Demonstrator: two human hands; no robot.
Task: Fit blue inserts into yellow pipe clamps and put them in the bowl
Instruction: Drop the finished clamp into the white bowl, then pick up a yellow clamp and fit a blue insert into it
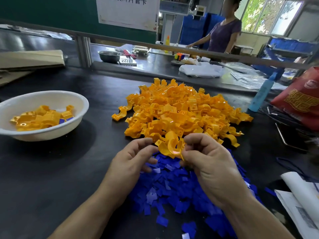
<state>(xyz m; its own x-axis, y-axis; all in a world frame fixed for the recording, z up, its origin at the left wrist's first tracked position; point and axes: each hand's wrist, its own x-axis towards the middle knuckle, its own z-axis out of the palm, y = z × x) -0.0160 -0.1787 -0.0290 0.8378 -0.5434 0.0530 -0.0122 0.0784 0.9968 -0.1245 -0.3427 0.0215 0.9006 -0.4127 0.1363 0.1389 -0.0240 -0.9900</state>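
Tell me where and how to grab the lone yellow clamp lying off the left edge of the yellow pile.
Grip the lone clamp across its curved middle arch, thumb and finger on its two long sides. Come from the left, over the bare table: that side is open, while the yellow pile crowds its right end. Its flat ears with holes lie low on the table, so they likely offer less to pinch.

A dark worktable [51, 169] faces a green wall [51, 12], with daylit windows [269, 14] at far right.

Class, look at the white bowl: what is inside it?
The white bowl holds a small heap of yellow clamps, with blue inserts showing in a few. Anything beneath the heap is covered.
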